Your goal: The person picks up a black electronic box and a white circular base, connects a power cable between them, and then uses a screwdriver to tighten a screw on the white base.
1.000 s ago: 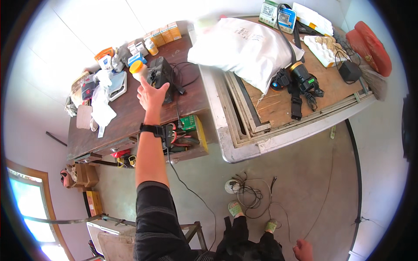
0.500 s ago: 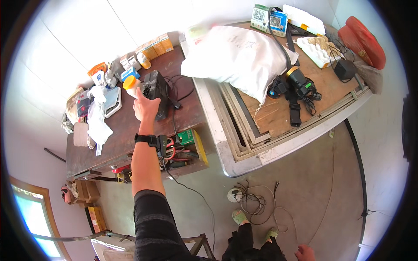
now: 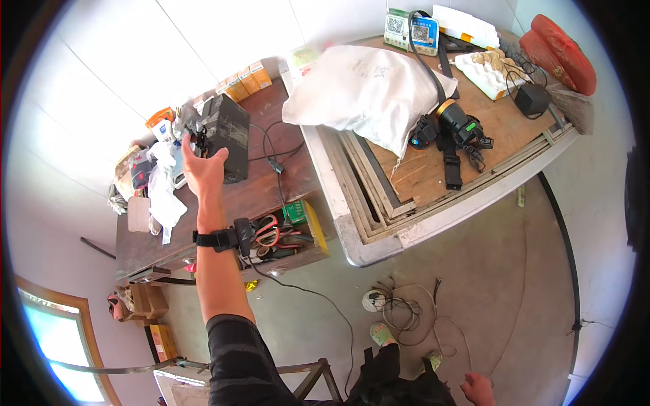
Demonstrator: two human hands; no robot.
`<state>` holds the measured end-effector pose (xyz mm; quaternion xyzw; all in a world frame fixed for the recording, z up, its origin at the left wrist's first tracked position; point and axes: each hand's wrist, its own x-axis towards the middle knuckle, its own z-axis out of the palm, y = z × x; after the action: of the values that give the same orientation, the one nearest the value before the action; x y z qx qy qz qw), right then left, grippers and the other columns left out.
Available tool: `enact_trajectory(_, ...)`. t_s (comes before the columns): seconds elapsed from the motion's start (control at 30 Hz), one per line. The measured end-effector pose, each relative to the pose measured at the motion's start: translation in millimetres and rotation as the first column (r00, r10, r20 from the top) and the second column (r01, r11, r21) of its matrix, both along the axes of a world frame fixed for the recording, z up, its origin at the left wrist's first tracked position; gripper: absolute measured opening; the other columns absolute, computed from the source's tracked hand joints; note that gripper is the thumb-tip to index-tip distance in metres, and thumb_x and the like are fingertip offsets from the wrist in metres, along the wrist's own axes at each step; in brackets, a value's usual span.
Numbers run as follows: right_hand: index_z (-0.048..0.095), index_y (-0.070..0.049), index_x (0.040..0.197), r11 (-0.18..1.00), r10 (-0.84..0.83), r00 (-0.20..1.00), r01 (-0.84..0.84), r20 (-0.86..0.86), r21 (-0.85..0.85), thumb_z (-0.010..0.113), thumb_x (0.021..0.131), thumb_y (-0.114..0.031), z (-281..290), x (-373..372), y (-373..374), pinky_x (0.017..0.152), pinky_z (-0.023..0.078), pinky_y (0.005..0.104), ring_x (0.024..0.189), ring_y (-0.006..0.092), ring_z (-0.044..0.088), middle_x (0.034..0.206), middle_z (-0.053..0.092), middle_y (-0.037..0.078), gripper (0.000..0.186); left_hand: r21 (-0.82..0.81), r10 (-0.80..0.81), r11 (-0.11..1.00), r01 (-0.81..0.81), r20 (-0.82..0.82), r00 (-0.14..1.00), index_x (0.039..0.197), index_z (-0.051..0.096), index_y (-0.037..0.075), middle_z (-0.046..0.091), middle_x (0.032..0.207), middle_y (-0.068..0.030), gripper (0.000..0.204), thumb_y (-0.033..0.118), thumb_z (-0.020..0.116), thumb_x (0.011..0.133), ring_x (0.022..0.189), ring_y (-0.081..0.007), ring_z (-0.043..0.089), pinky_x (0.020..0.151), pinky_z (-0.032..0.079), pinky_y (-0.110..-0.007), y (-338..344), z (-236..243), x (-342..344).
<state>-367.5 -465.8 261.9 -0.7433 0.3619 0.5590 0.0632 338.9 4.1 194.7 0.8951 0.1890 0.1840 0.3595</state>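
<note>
My left hand (image 3: pixel 204 166) reaches over the dark wooden desk (image 3: pixel 284 166), thumb and fingers spread in a curve at the left side of a black boxy device (image 3: pixel 230 142); whether it presses on it is unclear. The orange-lidded jar is out of sight. Cables (image 3: pixel 276 164) trail right of the device. Plastic bags (image 3: pixel 164 196) and small packets (image 3: pixel 161 128) lie left of it. My right hand (image 3: pixel 477 387) hangs low at the bottom edge, fingers curled, with anything inside hidden.
An open drawer (image 3: pixel 311 227) holds scissors and tools. The adjoining board top (image 3: pixel 420 189) bears a white sack (image 3: pixel 359 95), headlamps (image 3: pixel 453 122) and a red cap (image 3: pixel 558 54). Coiled cables (image 3: pixel 399 304) lie on the floor; a metal frame (image 3: pixel 318 369) stands low near me.
My left hand first took the orange-lidded jar, which is now out of view, and its fingers are apart again. The black device appears shifted left and turned. The view has shifted slightly.
</note>
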Motion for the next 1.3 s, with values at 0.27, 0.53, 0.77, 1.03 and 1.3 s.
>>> enact_trajectory(0.27, 0.065, -0.001, 0.101, 0.999, -0.02, 0.85, -0.008, 0.526, 0.05, 0.069, 0.074, -0.021, -24, 13, -10, 0.077, 0.054, 0.0416, 0.085, 0.0341, 0.067, 0.092, 0.07, 0.016, 0.034, -0.381, -0.025, 0.913, 0.144, 0.301, 0.953, 0.142, 0.036, 0.001, 0.057, 0.117, -0.0199, 0.084, -0.006, 0.074, 0.067, 0.102, -0.026, 0.059, 0.088, 0.048, -0.032, -3, 46, -13)
enact_trajectory(0.53, 0.064, -0.002, 0.104, 0.997, -0.079, 0.853, 0.06, 0.517, 0.054, 0.069, 0.074, -0.021, -13, 93, -6, 0.077, 0.053, 0.043, 0.087, 0.0356, 0.066, 0.092, 0.068, 0.018, 0.036, -0.509, 0.023, 0.828, 0.235, 0.45, 0.893, 0.142, 0.033, -0.002, 0.058, 0.114, -0.0219, 0.085, -0.009, 0.073, 0.068, 0.099, -0.0265, 0.062, 0.087, 0.05, -0.033, -23, 90, -21)
enact_trajectory(0.77, 0.063, -0.002, 0.103, 0.992, 0.018, 0.867, -0.077, 0.498, 0.098, 0.068, 0.075, -0.024, -27, 140, -12, 0.076, 0.051, 0.0469, 0.086, 0.0415, 0.062, 0.09, 0.065, 0.021, 0.036, -0.568, 0.022, 0.76, 0.317, 0.509, 0.861, 0.142, 0.035, -0.002, 0.061, 0.108, -0.0214, 0.087, -0.008, 0.075, 0.066, 0.096, -0.0251, 0.062, 0.085, 0.049, -0.03, -42, 111, -8)
enact_trajectory(1.03, 0.06, -0.002, 0.105, 0.89, 0.178, 0.637, -0.429, 0.75, 0.153, 0.067, 0.076, -0.022, -84, 287, -32, 0.07, 0.049, 0.0448, 0.082, 0.0397, 0.061, 0.089, 0.064, 0.02, 0.036, -0.455, -0.105, 0.717, 0.527, 0.677, 0.728, 0.118, 0.057, 0.001, 0.064, 0.101, -0.0112, 0.051, 0.006, 0.076, 0.072, 0.092, -0.0217, 0.064, 0.086, 0.05, -0.03, 1, 188, 14)
enact_trajectory(1.3, 0.033, -0.006, 0.143, 0.677, -0.427, 0.441, -0.423, 0.789, 0.603, 0.082, 0.072, -0.02, -95, 470, 88, 0.089, 0.049, 0.036, 0.099, 0.0216, 0.061, 0.112, 0.06, 0.015, 0.087, -0.521, -0.214, 0.565, 0.64, 0.657, 0.723, 0.12, 0.056, -0.002, 0.062, 0.108, -0.0084, 0.045, 0.01, 0.069, 0.078, 0.098, -0.018, 0.061, 0.092, 0.044, -0.029, 0, 221, -34)
